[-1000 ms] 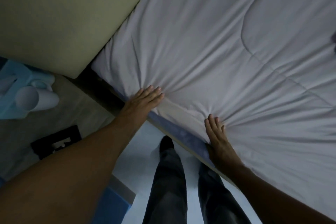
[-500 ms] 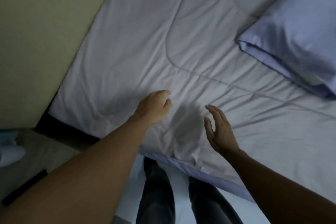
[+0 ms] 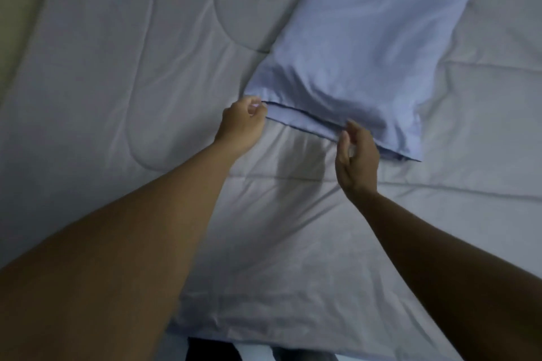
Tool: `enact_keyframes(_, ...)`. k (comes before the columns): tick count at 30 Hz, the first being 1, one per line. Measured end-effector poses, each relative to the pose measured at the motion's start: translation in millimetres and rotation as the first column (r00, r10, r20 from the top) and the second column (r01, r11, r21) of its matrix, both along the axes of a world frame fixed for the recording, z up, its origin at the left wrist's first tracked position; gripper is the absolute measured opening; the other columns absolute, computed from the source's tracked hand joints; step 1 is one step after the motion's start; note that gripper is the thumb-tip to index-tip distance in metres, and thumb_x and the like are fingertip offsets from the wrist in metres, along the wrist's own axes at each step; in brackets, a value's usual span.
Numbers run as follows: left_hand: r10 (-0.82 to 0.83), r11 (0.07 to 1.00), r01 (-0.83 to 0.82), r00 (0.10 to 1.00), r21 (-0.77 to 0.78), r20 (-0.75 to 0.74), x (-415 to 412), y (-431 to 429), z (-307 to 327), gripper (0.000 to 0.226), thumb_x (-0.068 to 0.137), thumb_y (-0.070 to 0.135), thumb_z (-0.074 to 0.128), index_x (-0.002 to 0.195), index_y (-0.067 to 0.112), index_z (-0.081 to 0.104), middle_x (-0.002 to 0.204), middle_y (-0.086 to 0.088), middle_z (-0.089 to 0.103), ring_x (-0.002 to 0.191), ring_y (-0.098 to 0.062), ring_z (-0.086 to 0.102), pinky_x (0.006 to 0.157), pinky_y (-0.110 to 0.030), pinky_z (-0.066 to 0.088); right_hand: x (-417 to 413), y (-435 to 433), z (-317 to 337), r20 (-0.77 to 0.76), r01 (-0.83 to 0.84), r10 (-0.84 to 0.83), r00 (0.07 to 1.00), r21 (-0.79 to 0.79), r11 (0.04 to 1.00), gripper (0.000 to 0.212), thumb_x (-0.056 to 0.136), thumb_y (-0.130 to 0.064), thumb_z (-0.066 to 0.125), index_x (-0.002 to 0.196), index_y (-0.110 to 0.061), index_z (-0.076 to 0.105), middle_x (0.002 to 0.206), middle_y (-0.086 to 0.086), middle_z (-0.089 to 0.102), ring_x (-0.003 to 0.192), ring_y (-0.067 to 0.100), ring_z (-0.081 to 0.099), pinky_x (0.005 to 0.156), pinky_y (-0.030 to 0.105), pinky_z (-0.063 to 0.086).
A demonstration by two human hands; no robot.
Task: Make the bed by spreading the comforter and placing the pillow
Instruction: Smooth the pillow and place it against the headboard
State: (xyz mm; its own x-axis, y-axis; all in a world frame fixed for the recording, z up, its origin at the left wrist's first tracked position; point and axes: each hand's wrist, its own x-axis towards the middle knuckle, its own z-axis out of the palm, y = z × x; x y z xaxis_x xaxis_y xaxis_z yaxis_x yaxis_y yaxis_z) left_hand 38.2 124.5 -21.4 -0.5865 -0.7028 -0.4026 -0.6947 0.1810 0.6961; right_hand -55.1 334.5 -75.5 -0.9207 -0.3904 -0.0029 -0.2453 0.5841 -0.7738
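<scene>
Pinches pillow (image 3: pixel 366 38) corner with left hand (image 3: pixel 242 123); holds right hand (image 3: pixel 356 157), fingers relaxed (just beside the hem), above the spread comforter (image 3: pixel 132 53).

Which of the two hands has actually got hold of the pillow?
The left hand: its fingers are curled on the near corner of the blue pillow. The right hand is open at the pillow's edge, not closed on it.

Left hand (image 3: pixel 242 123) pinches the pillow (image 3: pixel 366 38) corner (right hand (image 3: pixel 356 155) hovers beside).
</scene>
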Motion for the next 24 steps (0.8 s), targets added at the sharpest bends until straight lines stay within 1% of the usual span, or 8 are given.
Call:
enact_keyframes(2,0.015,1.000,-0.015,1.000,-0.013,-0.011,-39.6,-2.4,-2.0,0.037,0.097,0.033,0.052,0.130,0.018,0.059,0.128,-0.003,0.064,0.118,-0.019,0.058,0.088,-0.018,0.039,-34.9,1.2,-1.6,-0.043,0.070,-0.071,0.997,-0.012,0.997,0.034,0.103,-0.026,0.046,0.130,-0.008,0.057,0.126,0.008,0.062,0.113,0.012,0.056,0.093,0.007,0.035)
enact_keyframes(7,0.062,0.991,-0.070,0.996,-0.110,-0.068,-128.4,-29.4,-16.5,0.045,0.093,0.035,0.057,0.133,0.015,0.056,0.136,-0.005,0.058,0.124,-0.021,0.054,0.098,-0.023,0.039,-77.4,-0.8,-9.6,-0.238,0.102,-0.113,0.965,-0.060,0.993,0.027,0.098,-0.018,0.048,0.121,-0.010,0.061,0.104,0.008,0.059,0.089,0.012,0.055,0.082,0.023,0.046)
enact_keyframes(11,0.085,0.990,-0.089,0.996,-0.107,-0.041,-178.4,-51.6,-29.9,0.064,0.088,0.050,0.060,0.139,0.014,0.048,0.142,-0.005,0.051,0.127,-0.022,0.051,0.101,-0.024,0.038,-102.6,-4.7,-17.5,-0.341,0.342,-0.364,0.867,-0.126,0.931,0.027,0.093,-0.023,0.054,0.116,-0.014,0.065,0.099,0.007,0.058,0.088,0.019,0.058,0.082,0.028,0.048)
enact_keyframes(13,0.077,0.997,-0.077,0.997,-0.012,0.000,-191.7,-55.3,-40.0,0.079,0.080,0.062,0.064,0.140,0.014,0.045,0.140,-0.003,0.052,0.126,-0.023,0.053,0.102,-0.026,0.041,-129.5,-4.1,-19.9,-0.237,0.517,-0.526,0.816,-0.105,0.849,0.040,0.086,-0.037,0.060,0.120,-0.016,0.063,0.108,0.008,0.059,0.098,0.024,0.059,0.093,0.030,0.045)
enact_keyframes(15,0.071,0.995,-0.071,0.997,0.070,0.014,-197.8,-56.5,-49.2,0.089,0.067,0.067,0.072,0.135,0.015,0.045,0.132,-0.001,0.056,0.116,-0.022,0.058,0.099,-0.031,0.047,-155.2,-0.4,-23.6,0.012,0.629,-0.630,0.777,0.040,0.776,0.069,0.075,-0.055,0.062,0.132,-0.018,0.054,0.125,0.010,0.054,0.117,0.028,0.053,0.105,0.035,0.040)
enact_keyframes(18,0.070,0.990,-0.072,0.997,0.121,0.020,-199.6,-60.0,-60.7,0.088,0.060,0.062,0.081,0.125,0.018,0.041,0.118,0.003,0.053,0.101,-0.018,0.057,0.082,-0.030,0.048,-173.5,0.8,-26.7,0.475,0.619,-0.559,0.679,0.039,0.785,0.099,0.059,-0.069,0.071,0.142,-0.022,0.042,0.140,0.005,0.050,0.124,0.024,0.052,0.109,0.037,0.041)
enact_keyframes(21,0.068,0.987,-0.074,0.996,0.140,0.050,-194.1,-65.4,-65.1,0.086,0.056,0.058,0.086,0.118,0.023,0.037,0.116,0.003,0.049,0.094,-0.015,0.053,0.075,-0.027,0.044,-180.8,-0.6,-26.5,0.617,0.567,-0.411,0.671,-0.069,0.821,0.091,0.054,-0.060,0.083,0.130,-0.020,0.057,0.120,-0.003,0.066,0.102,0.015,0.066,0.088,0.028,0.054)
enact_keyframes(24,0.087,0.957,-0.114,0.990,0.266,0.110,-182.6,-70.0,-58.7,0.126,0.029,0.060,0.093,0.133,0.021,0.033,0.127,0.002,0.050,0.107,-0.023,0.057,0.093,-0.040,0.051,-181.9,9.2,-17.8,0.650,0.532,-0.373,0.662,-0.057,0.845,0.070,0.056,-0.048,0.085,0.117,-0.017,0.066,0.104,-0.002,0.071,0.090,0.016,0.068,0.069,0.024,0.054)
